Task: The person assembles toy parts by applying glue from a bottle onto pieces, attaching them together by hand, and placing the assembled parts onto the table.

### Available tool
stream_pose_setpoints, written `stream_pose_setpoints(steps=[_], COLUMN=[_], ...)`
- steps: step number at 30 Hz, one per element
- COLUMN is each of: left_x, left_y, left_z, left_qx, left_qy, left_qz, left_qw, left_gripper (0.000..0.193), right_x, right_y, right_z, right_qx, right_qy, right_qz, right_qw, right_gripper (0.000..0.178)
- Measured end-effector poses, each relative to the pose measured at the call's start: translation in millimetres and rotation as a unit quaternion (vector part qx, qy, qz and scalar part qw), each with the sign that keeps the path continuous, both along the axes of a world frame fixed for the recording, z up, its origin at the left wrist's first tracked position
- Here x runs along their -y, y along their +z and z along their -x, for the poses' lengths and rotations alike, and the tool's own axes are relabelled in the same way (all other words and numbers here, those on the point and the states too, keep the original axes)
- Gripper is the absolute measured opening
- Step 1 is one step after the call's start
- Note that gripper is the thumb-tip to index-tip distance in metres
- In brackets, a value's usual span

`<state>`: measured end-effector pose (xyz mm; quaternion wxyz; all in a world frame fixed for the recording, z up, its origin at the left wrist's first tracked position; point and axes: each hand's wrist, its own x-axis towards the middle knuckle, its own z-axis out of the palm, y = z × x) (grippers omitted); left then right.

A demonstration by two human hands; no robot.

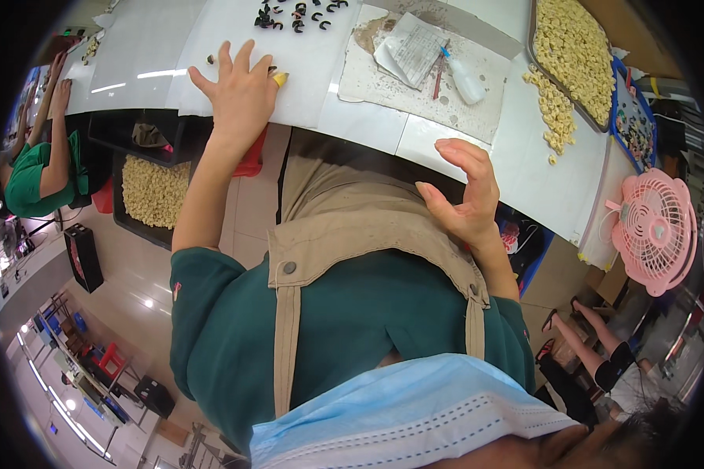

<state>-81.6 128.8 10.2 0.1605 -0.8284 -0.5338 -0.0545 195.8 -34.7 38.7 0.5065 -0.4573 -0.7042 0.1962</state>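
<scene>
My left hand (242,90) is spread palm-down over the white table (309,98), its fingers apart. Beside its fingertips lies a small yellow piece (280,79), and a small dark piece (210,59) is near its thumb; what lies under the palm is hidden. Beyond that hand are several small black curved pieces (299,16) with hints of red. My right hand (471,191) hovers at the table's near edge, thumb and fingers apart, with nothing between them. The nearest thing to it is a worn grey-white board (465,117).
On the board are a crumpled paper (411,48) and a white bottle (467,80) with a blue tip. A tray of cream-coloured pieces (571,47) stands far right, near a pink fan (655,227). A black bin (156,195) of similar pieces is left; a co-worker in green (39,184) sits beyond.
</scene>
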Motion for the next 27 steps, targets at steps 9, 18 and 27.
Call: stream_pose_setpoints(steps=[9, 18, 27], left_x=[-60.8, -75.0, 95.5], left_y=[47.8, -12.7, -1.4], left_z=[-67.7, -57.9, -81.4], left_qx=[0.212, 0.321, 0.669], left_qy=[-0.05, -0.214, -0.159], left_qz=[0.137, -0.013, 0.501], left_qw=[0.966, 0.922, 0.525], left_gripper=[0.02, 0.012, 0.024], right_x=[5.0, -22.2, -76.6], right_y=[-1.9, -5.2, -32.8], right_z=[-4.4, -30.4, -53.9], right_qx=[0.0, 0.043, 0.154], right_qy=[-0.036, -0.169, -0.262], right_qz=[0.018, 0.049, 0.155], right_qw=[0.999, 0.983, 0.94], right_gripper=[0.038, 0.022, 0.034])
